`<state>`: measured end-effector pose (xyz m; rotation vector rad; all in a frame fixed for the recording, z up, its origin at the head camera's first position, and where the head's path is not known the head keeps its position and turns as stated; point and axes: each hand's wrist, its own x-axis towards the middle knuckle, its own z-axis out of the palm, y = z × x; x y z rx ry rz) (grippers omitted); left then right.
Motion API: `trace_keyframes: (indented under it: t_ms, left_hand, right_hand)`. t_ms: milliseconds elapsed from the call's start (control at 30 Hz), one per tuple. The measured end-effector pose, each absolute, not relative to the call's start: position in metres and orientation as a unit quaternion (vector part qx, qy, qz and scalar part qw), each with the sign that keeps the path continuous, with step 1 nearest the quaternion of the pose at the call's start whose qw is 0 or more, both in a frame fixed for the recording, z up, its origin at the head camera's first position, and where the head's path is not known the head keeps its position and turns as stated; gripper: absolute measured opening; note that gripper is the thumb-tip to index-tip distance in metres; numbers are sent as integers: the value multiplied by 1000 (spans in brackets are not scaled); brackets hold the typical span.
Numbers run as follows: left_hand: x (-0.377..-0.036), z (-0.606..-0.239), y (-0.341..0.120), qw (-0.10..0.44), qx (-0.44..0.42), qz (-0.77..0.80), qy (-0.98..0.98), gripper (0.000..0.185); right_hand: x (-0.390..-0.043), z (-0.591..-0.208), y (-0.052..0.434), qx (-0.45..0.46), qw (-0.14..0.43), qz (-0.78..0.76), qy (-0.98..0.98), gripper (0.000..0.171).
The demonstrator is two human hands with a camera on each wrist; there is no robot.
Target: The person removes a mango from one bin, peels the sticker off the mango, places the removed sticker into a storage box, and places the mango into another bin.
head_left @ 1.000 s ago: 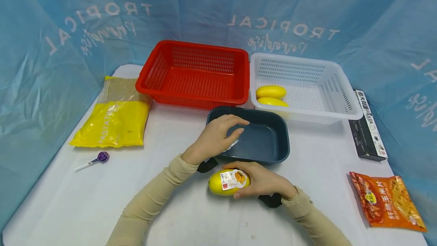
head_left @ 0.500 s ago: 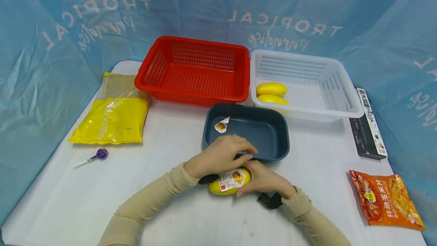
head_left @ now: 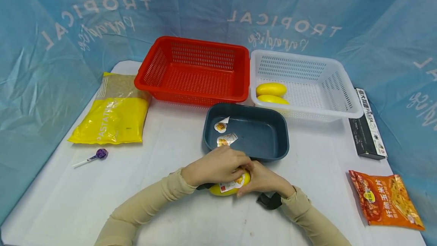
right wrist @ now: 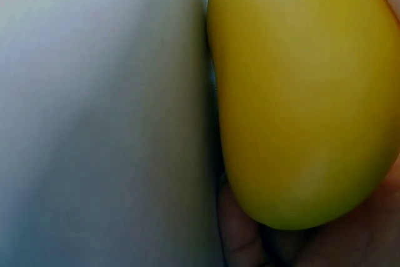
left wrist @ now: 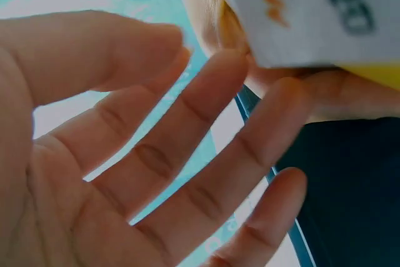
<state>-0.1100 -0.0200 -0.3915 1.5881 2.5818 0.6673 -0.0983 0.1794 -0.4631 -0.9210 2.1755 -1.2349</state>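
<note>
A yellow mango-shaped fruit (head_left: 222,190) with a white printed label (head_left: 229,185) lies on the white table (head_left: 170,155) in front of a dark blue tray (head_left: 283,139). My right hand (head_left: 249,185) grips its right end, and the right wrist view shows the yellow fruit (right wrist: 300,92) up close with fingers (right wrist: 250,242) under it. My left hand (head_left: 244,164) lies over the top of the fruit. In the left wrist view its fingers (left wrist: 206,142) are straight and spread just short of the label (left wrist: 300,10). Two peeled stickers (head_left: 227,139) lie in the tray.
Behind the tray stand a red basket (head_left: 191,43) and a white basket (head_left: 307,62) holding two yellow fruits (head_left: 271,89). A yellow pasta bag (head_left: 112,115) and purple lollipop (head_left: 100,153) lie left. A black box (head_left: 368,124) and orange snack bag (head_left: 385,198) lie right.
My left hand left a sticker in the blue tray, drew back toward me and now lies over the fruit. The right hand kept hold of the fruit.
</note>
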Motion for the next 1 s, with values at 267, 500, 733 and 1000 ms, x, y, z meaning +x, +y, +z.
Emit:
trace_keyframes:
  t_ms: [267, 500, 733, 1000]
  left_hand:
    - [-108, -394, -22, 51, 511, 214, 831, 29]
    - [-107, -393, -22, 68, 501, 247, 827, 30]
    - [-103, -389, -21, 66, 481, 266, 833, 27]
    - [-101, -385, -21, 62, 477, 266, 836, 23]
  right_hand:
    - [-97, -464, 180, -333, 242, -443, 796, 65]
    - [-97, -462, 179, -324, 240, -435, 805, 65]
    - [-96, -460, 179, -313, 235, -424, 817, 65]
    - [-95, -459, 179, -307, 229, -415, 825, 65]
